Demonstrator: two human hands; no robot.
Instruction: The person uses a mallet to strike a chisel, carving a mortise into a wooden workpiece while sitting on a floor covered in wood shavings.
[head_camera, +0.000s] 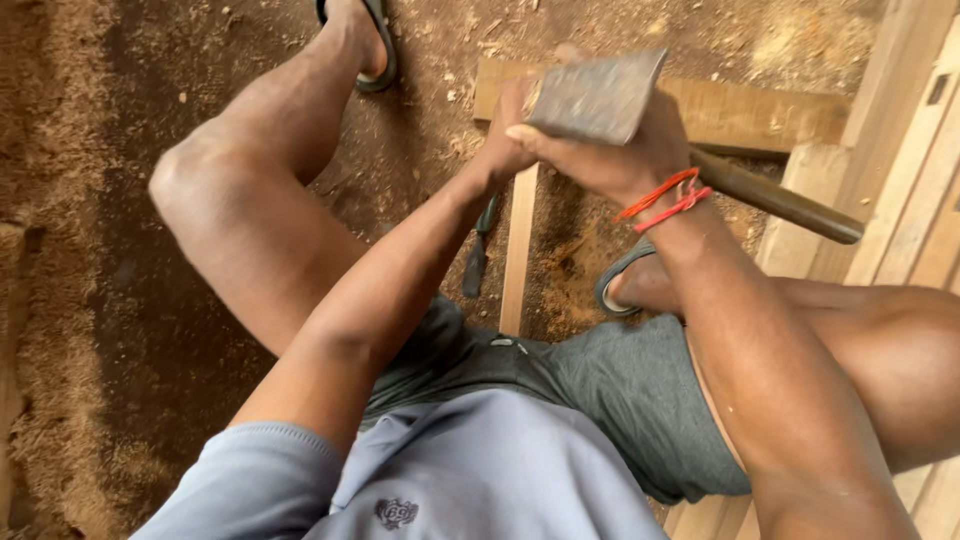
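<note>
Right hand (630, 150) grips the axe (600, 95) close behind its head for control; left hand (505, 140) steadies the wood strip (517, 250) upright, at twelve o'clock.

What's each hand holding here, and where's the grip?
Right hand grips a hatchet-like tool on its wooden handle, just below the metal head. Left hand is at the narrow wood strip; its hold is hidden.

A woodworking shop: sawdust-strewn dirt floor (120, 300), stacked timber planks (900, 150).
</note>
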